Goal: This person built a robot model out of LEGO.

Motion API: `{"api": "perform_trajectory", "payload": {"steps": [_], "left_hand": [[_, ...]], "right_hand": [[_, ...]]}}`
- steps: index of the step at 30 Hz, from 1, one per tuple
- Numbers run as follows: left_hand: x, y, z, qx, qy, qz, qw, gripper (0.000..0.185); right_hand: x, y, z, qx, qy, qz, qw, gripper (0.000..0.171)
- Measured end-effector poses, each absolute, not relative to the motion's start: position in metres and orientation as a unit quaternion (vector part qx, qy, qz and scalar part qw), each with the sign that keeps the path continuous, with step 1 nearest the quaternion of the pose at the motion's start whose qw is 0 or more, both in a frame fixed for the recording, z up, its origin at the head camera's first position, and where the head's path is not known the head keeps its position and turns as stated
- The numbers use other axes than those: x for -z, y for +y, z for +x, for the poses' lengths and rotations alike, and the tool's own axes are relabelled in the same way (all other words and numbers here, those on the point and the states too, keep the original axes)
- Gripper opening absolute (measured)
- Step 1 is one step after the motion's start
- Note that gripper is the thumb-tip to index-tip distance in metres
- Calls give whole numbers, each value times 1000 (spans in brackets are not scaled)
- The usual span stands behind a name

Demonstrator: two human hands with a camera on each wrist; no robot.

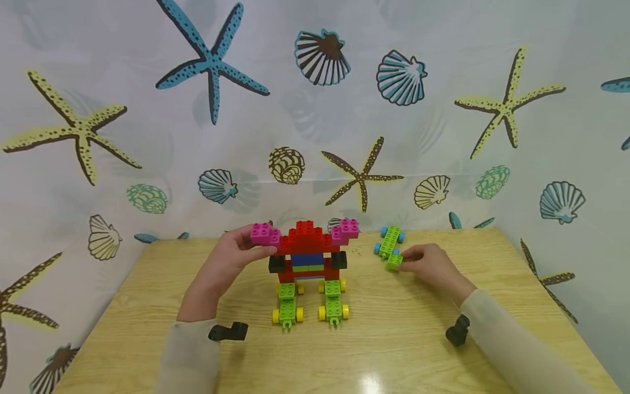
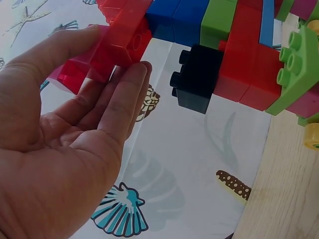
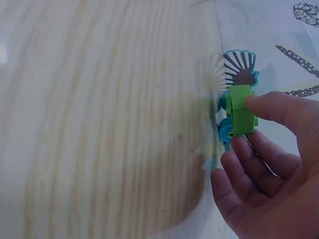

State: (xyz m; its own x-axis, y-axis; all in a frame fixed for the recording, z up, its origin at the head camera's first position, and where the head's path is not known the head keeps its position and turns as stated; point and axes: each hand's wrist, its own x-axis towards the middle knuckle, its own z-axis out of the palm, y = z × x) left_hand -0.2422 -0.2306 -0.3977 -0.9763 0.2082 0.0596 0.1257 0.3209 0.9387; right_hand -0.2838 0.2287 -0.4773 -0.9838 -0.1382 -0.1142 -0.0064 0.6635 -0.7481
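The left hand holds the pink brick on the left arm of the brick figure standing mid-worktop. The right hand pinches a green wheeled piece lying right of the figure.

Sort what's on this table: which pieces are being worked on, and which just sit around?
In hand:
- block figure, left hand gripping its pink arm
- green wheeled piece, right hand fingers on it

Lying about:
- wooden table
- seashell backdrop
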Motion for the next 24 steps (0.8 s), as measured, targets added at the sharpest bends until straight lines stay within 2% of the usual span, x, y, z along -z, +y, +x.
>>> {"api": "perform_trajectory", "payload": {"steps": [14,24], "left_hand": [[398,-228,-242,-578,808,105,35,52],[400,-226,-243,-584,804,111,35,52]], "right_hand": [[435,241,-278,425,898,-85,73,46],[391,231,-269,428,894,-115,61,46]]}}
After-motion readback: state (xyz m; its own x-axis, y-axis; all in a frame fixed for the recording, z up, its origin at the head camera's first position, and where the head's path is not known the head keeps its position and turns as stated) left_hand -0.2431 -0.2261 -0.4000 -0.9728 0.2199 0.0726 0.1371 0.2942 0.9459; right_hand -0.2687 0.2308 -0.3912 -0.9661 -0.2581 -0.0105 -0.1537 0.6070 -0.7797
